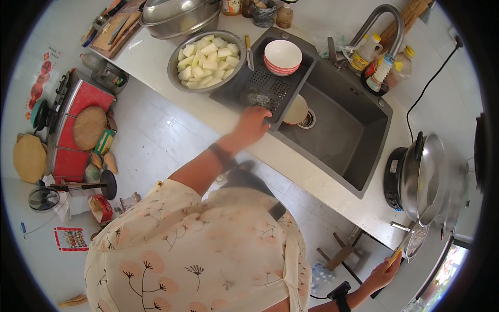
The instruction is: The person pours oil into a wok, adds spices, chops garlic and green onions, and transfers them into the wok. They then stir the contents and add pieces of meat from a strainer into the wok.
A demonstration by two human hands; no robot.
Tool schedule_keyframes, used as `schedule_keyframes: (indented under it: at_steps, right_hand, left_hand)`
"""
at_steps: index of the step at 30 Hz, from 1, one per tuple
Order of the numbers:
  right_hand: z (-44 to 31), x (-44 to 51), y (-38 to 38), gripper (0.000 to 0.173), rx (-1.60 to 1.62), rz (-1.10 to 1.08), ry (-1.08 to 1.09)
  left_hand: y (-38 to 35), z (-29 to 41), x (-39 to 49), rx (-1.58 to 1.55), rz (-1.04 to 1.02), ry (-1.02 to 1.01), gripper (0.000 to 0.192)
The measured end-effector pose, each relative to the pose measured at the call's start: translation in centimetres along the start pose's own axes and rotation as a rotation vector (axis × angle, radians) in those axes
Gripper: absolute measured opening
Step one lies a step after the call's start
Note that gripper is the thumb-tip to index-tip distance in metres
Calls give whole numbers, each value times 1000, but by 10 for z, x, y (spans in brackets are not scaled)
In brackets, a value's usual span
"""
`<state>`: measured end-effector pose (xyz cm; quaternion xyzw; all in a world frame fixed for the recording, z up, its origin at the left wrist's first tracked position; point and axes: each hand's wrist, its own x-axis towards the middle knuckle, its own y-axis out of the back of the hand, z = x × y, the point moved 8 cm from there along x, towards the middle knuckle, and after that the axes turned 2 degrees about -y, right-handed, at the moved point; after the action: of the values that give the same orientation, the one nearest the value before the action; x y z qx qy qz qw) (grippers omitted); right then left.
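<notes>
My left hand (252,124) is over the near edge of a dark perforated drain tray (278,87). Beside its fingers lies a blurred grey clump, perhaps a metal scrubber (257,98); whether the hand grips anything is unclear. Stacked white bowls with red outsides (283,55) sit in the tray, and a yellow-handled knife (249,52) lies at its left. At lower right, my right hand (384,270) is closed around the yellow handle of a long metal utensil (405,238), whose far end reaches the steel wok (429,175). That end is hard to make out.
A metal basin of pale cut chunks (206,64) stands left of the sink (331,124). Another bowl (297,110) lies in the sink by the drain. The faucet (376,23) and bottles are behind it. A strainer (417,241) hangs or rests beyond the counter's right end.
</notes>
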<state>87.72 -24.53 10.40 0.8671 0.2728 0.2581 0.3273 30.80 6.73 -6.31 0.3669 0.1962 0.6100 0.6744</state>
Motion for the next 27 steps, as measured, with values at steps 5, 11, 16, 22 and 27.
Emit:
schedule_keyframes:
  at_steps: [5,11,16,22,27]
  right_hand:
    - [-28,-24,-4,48,295,-2,-179]
    - [-62,-40,-24,47,434,45,-222]
    - [-80,-35,-36,45,208,85,-231]
    - [-101,-42,-48,44,146,98,-231]
    - [-116,-53,-54,45,246,148,-289]
  left_hand:
    - [0,-8,15,62,-24,-16,37]
    - [1,-32,26,247,-68,5,43]
    - [1,-45,33,204,-195,25,36]
    - [14,-31,58,215,-152,-156,28]
    - [15,-23,63,291,-42,-290,31]
